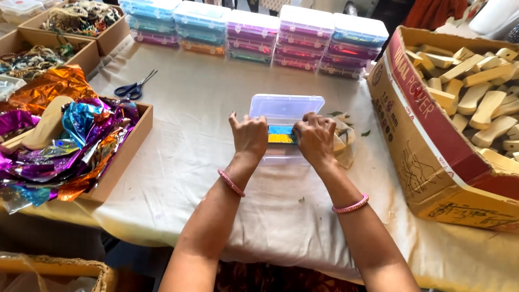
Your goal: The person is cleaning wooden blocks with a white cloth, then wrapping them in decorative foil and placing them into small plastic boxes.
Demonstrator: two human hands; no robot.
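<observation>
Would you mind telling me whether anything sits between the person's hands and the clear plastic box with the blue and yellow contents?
Nothing visible does. The left hand and right hand already rest on the open clear plastic box, over its blue and yellow contents. The scissors and the foil tray lie well off to the left.

A cloth-covered bench (205,108) carries scissors (134,87) far left. Stacked plastic boxes (254,33) line its far edge. A cardboard carton (432,157) sits right.

Scissors (135,86) lie near foil wrappers (81,146); wooden blocks (476,92) fill a carton (427,146).
</observation>
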